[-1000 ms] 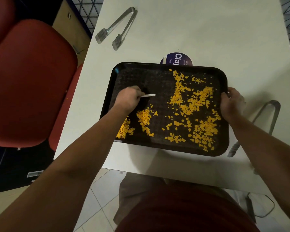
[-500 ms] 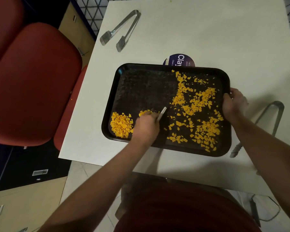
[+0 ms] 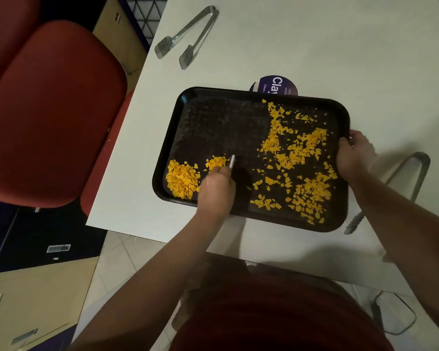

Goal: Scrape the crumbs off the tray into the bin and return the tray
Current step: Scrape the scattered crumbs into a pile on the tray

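Crumbs (image 3: pixel 182 179) sit heaped at the tray's (image 3: pixel 213 122) near-left corner, freshly gathered, as the left hand (image 3: pixel 217 187) grips a scraper (image 3: pixel 232 160) and the right hand (image 3: pixel 352 154) clasps the rim on the worktop (image 3: pixel 314 46).

A pair of metal tongs (image 3: pixel 188 36) lay on the white surface (image 3: pixel 314 41) well beyond the left grip, its flat tips toward the surface's left edge. A second pair of tongs (image 3: pixel 400 183) lay just right of the right grip, partly hidden by the forearm. A round purple label (image 3: pixel 274 84) showed on the surface, far from both grips. A red chair (image 3: pixel 49 112) stood left of the surface, over a tiled floor (image 3: pixel 117 264).
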